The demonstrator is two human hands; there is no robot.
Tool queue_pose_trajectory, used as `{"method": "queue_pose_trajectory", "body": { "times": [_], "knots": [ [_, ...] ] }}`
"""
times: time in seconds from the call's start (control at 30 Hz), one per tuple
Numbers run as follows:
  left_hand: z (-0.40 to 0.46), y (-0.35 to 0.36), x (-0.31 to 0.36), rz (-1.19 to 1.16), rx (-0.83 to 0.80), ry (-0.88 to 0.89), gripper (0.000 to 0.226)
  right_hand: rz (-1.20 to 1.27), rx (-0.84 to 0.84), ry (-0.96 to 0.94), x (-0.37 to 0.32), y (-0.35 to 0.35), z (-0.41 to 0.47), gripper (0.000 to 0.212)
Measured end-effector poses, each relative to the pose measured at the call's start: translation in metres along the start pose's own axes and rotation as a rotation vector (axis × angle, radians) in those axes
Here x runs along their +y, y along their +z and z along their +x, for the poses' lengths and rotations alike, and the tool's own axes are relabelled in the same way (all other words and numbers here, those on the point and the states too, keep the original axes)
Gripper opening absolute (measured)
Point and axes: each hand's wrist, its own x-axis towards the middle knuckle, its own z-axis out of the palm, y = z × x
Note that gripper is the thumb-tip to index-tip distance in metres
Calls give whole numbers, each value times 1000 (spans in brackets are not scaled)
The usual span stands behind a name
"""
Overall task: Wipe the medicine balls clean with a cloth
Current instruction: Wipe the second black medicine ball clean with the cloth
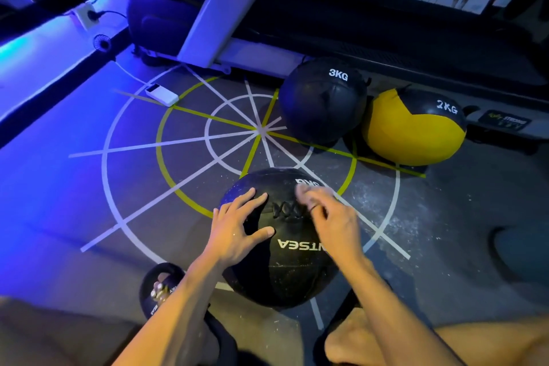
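On black ball (285,261): left grip (237,226) flat, right grip (329,214) blurred.

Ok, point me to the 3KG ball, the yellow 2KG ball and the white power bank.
3KG ball (322,101), head view, middle of its black front.
2KG ball (416,135), head view, on its yellow panel.
Power bank (162,94), head view, middle of its white top face.

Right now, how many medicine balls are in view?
3. A black ball lies nearest, under both hands; a black 3KG ball sits farther back by the equipment base; a yellow-and-black 2KG ball is to its right. Others may lie outside the frame.
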Motion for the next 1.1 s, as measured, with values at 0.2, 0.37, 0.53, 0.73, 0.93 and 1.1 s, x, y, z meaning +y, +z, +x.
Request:
{"method": "queue_pose_trajectory", "body": {
  "times": [0.2,0.37,0.53,0.73,0.93,1.1],
  "knots": [
    [-1,8,0,-50,58,10,78,-76,-130,-484,-42,52,-24,31],
    [-4,4,1,-42,61,-10,88,-134,-147,-165,-7,5,12,24],
    [-7,10,5,-77,94,-14,95,-113,-96,-74,-26,20,8,24],
    [-8,9,2,-79,106,13,103,-154,-274,-298,-32,15,10,44],
    [-4,10,3,-133,102,-20,106,-136,-109,66,-10,1,12,33],
    [-4,8,12,-186,88,44,111,-50,-294,-188,-58,38,19,34]
  ]
}}
